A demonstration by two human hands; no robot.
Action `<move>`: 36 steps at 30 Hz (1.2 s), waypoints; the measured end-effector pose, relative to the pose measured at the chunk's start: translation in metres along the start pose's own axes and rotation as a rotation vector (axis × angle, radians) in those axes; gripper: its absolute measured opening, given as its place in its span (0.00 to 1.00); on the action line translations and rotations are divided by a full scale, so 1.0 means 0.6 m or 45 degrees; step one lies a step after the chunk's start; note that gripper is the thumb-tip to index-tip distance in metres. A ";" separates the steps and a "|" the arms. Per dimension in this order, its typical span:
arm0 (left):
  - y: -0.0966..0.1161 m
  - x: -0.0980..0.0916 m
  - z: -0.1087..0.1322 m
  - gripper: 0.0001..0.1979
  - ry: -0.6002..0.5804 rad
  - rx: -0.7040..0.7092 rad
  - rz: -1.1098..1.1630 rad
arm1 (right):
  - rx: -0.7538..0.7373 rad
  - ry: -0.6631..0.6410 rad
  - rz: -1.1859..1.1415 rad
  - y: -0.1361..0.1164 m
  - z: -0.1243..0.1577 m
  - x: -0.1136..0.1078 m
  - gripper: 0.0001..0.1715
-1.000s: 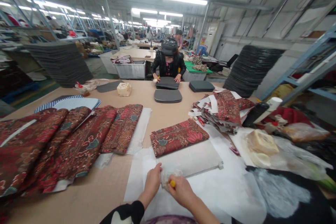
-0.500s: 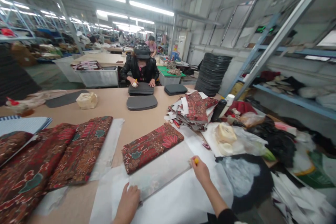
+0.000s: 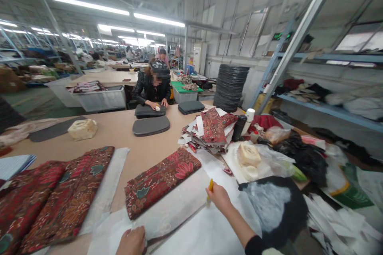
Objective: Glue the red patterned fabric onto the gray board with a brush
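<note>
My bench is a tan worktable [image 3: 125, 127]. On it: white paper sheets [image 3: 209, 227], a folded floral fabric piece [image 3: 161, 181] (red, lying on the paper), more floral fabric lengths [image 3: 60, 199] on the left, grey pads [image 3: 151, 125] on the far side, a scrap pile [image 3: 209, 129] at right.

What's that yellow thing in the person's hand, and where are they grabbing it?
The right hand grips a small yellow tool by its lower part, the yellow end poking up. What it is cannot be told. The left hand presses flat on the white sheet.
</note>
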State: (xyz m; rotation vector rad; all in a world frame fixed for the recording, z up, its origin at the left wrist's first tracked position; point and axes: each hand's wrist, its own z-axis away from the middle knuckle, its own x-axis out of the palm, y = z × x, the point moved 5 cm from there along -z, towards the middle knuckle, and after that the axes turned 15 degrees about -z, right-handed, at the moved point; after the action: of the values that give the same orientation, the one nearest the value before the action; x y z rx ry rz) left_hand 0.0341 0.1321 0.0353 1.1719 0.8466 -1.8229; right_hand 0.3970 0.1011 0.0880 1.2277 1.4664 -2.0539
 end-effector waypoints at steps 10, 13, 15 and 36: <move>-0.031 -0.045 -0.047 0.17 0.139 -0.120 0.085 | 0.108 0.015 0.076 0.035 -0.005 -0.041 0.10; -0.039 -0.054 -0.063 0.16 0.168 -0.150 0.125 | 0.110 0.047 -0.045 0.022 0.008 -0.024 0.11; -0.043 -0.058 -0.072 0.16 0.200 -0.166 0.136 | -0.008 0.001 -0.248 0.004 0.018 -0.001 0.11; -0.186 -0.073 -0.167 0.21 0.192 -0.543 0.319 | 0.642 0.240 -1.794 0.102 0.037 0.100 0.15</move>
State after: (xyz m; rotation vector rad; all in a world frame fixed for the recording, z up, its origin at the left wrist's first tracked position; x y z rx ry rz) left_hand -0.0124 0.2801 0.0540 1.0879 1.0604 -1.2844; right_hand 0.3946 0.0686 0.0061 0.4024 2.3708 -3.3815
